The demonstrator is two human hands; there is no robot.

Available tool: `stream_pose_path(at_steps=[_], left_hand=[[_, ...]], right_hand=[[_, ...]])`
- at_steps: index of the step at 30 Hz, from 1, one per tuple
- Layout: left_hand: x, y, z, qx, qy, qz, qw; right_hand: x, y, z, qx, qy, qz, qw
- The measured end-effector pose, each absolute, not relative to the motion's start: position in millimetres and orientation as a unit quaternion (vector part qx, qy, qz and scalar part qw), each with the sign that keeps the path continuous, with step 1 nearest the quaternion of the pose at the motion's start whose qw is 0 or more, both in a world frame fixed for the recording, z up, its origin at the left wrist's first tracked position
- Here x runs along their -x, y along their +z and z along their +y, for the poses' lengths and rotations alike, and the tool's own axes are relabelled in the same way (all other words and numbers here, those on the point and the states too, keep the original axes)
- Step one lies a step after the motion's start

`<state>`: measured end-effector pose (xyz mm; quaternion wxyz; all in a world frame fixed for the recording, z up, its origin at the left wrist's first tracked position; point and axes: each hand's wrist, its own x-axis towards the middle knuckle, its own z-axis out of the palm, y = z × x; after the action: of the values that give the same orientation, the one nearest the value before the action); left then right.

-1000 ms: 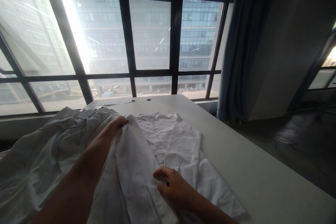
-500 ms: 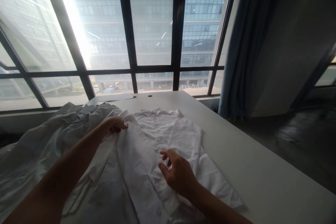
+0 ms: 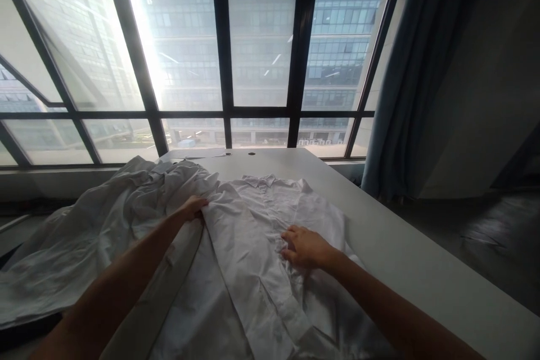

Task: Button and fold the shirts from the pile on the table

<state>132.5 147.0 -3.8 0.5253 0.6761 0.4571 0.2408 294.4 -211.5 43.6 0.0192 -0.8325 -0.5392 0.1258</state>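
A white button-front shirt (image 3: 248, 236) lies face up on the table, its collar toward the window and its lower part creased near me. At the shirt's left edge, just below the shoulder, my left hand (image 3: 195, 207) is closed on the cloth. My right hand (image 3: 307, 247) rests on the shirt front beside the button line. Its thumb and fingers are apart and slightly bent, touching the fabric, which is wrinkled around them.
A heap of white garments (image 3: 113, 219) lies to the left, close against the shirt. The white table (image 3: 396, 253) extends to the right and back. Beyond it stand a dark-framed window (image 3: 261, 112) and a blue curtain (image 3: 405, 95).
My right hand has come down from above the shirt onto its front. My left hand still grips the left edge, and the cloth there looks flatter. The view has turned slightly left.
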Motion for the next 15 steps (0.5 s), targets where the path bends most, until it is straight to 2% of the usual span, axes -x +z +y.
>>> stream_pose_path(at_steps=[2,4,6,10,15], left_hand=[[-134.5,-4.8,136.6,-0.671,0.218,0.459,0.54],[-133.5,-5.8,128.4,-0.664,0.204,0.445,0.565],[-130.3,-8.3,123.5,-0.651,0.216,0.43,0.587],[-124.1,-18.7,123.2,-0.637,0.285,0.408,0.588],[-123.8,-28.7,130.4,-0.677,0.33,0.388,0.531]], right_hand=[[-298.6,57.2,-200.1,0.827,0.156,-0.539,-0.013],[-306.4,67.8,-171.4,0.826,0.146,-0.544,0.007],[-315.8,72.9,-127.3,0.826,0.107,-0.547,0.082],[-330.5,65.3,-19.0,0.808,0.102,-0.54,0.214],[-334.4,37.4,89.8,0.793,0.168,-0.497,0.308]])
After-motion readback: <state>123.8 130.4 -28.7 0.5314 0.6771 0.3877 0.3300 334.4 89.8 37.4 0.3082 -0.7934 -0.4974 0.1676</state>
